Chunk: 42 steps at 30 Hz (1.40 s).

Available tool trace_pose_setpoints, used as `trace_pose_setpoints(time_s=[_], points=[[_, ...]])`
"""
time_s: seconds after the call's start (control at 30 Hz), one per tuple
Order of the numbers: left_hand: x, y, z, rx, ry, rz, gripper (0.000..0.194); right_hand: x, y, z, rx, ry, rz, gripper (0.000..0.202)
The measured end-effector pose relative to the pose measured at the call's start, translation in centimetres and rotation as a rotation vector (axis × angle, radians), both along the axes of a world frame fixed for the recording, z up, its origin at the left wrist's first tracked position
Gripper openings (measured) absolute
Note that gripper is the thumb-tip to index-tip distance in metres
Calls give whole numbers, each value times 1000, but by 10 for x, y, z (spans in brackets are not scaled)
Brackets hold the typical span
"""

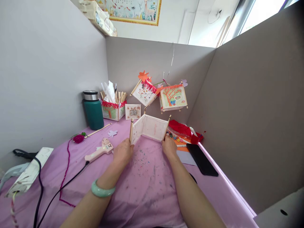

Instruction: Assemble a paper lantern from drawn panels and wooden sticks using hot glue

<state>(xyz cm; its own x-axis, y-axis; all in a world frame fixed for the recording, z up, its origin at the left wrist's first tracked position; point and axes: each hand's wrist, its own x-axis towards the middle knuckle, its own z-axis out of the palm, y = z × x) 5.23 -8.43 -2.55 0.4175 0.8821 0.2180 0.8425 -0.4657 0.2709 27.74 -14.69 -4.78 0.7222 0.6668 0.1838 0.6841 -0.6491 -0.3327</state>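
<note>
Two joined white panels with wooden sticks at their edges form an angled frame (155, 127) above the pink cloth. My left hand (123, 153) grips the stick at its left end, fingers closed. At the right end, my right hand (169, 146) is closed on the other stick. The panels meet at a middle stick, away from me. A pink glue gun (99, 152) lies just left of my left hand. Beads (175, 138) and red cloth (180, 127) lie beyond my right hand.
Decorated lanterns (174, 96) hang at the back. A green bottle (93, 110), a stick holder (110, 110) and a small picture card (133, 111) stand behind. A black phone (201, 159) lies right; cords and a power strip (30, 171) lie left on the pink cloth (144, 190).
</note>
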Motion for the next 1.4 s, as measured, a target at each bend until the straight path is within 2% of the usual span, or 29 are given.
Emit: trace_pose_setpoints(time_s=[0.3,0.53,0.73,0.87,0.93,1.13,1.4], points=[[-3,1,-3,-55,74,7,26,2,-1,-5,-30,-2,18,28],[-7,9,-4,-119,89,-29,21,4,-3,-5,-49,6,36,25],[-8,6,-2,-106,72,-35,24,6,-13,4,-23,-14,2,27],[-5,1,-1,-70,82,-19,31,-7,-19,12,-14,-30,-6,35],[-3,0,-2,-66,100,-5,32,-20,-20,12,-10,-41,54,35],[3,4,-7,-59,109,13,32,-62,-12,-1,6,-47,388,20],[5,7,-9,-76,101,-1,30,-62,-9,-9,44,-55,445,18]])
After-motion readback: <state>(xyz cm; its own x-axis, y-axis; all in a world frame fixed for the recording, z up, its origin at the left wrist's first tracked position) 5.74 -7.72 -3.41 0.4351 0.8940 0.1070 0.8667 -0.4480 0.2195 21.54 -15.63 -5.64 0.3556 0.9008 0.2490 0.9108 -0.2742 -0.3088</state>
